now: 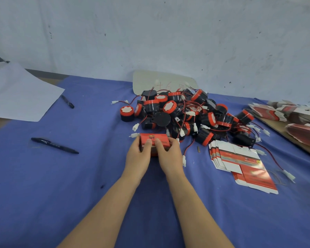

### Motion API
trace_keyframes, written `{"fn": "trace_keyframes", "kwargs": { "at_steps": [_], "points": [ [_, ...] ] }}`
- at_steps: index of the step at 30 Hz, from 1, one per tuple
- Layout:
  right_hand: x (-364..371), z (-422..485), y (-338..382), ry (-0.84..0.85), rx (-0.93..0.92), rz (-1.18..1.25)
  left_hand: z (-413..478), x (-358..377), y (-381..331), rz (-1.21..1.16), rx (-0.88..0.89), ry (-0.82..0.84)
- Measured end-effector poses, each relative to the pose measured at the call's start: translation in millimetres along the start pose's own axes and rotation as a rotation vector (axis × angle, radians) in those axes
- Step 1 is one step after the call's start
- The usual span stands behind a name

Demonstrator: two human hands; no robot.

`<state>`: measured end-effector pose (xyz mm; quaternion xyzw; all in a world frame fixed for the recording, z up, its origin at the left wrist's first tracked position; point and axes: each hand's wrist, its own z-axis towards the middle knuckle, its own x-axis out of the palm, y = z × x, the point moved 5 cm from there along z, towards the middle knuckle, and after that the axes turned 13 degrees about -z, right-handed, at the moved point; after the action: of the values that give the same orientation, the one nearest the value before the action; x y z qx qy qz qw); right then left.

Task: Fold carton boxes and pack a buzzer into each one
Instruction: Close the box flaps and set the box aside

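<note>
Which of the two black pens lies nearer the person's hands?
The front pen lies on the blue cloth, left of the left hand gripping the red carton. The other pen lies farther back, by the white paper.

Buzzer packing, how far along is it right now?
Early. Done: no finished box shows set aside. In hand: one red carton, folded into shape, gripped by the left hand and right hand; whether a buzzer is inside is hidden. Left: a large pile of buzzers, a stack of flat cartons beside it, and more flats at the far right.
</note>
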<state>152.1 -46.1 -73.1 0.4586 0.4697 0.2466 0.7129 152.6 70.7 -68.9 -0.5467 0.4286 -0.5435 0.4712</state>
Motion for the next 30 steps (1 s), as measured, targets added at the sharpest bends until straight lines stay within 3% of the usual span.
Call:
{"fn": "trace_keyframes", "kwargs": {
  "at_steps": [8,15,21,26,30],
  "points": [
    [-0.2,-0.8,2.0,0.021,-0.014,-0.08,3.1,1.8,0.9,0.173,0.046,0.003],
    [-2.7,-2.4,1.8,0.06,-0.029,-0.075,5.7,0.4,3.9,0.072,0.028,-0.011],
    [-7.2,-4.4,-1.9,-0.007,0.006,0.155,3.7,3.0,6.3,0.045,0.054,-0.022],
    [-12.6,-11.4,11.9,0.059,0.017,0.373,-2.5,8.9,-12.6,-0.075,0.17,-0.01],
    [-65.2,-19.7,38.3,-0.046,-0.041,0.47,-16.9,44.7,-57.3,-0.221,0.291,0.068]
  ]
}}
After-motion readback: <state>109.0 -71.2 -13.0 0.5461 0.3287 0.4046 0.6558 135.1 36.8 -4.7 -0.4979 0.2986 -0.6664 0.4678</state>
